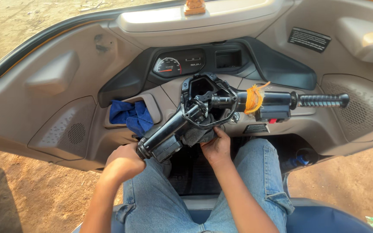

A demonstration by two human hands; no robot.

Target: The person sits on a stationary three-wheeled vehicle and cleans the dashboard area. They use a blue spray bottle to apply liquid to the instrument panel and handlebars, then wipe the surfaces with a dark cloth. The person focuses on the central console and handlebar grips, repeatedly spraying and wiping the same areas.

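I sit in a small vehicle, facing a black handlebar turned so its left end points toward me. My left hand is closed around the left grip at that end. My right hand presses a dark grey cloth against the underside of the handlebar's centre column. The right grip sticks out free to the right. An orange thread is tied around the right bar.
A grey dashboard holds a speedometer and a pocket with a blue cloth. A small figurine stands on the dash top. Bare dirt ground shows on both sides. My denim-clad legs rest on a blue seat.
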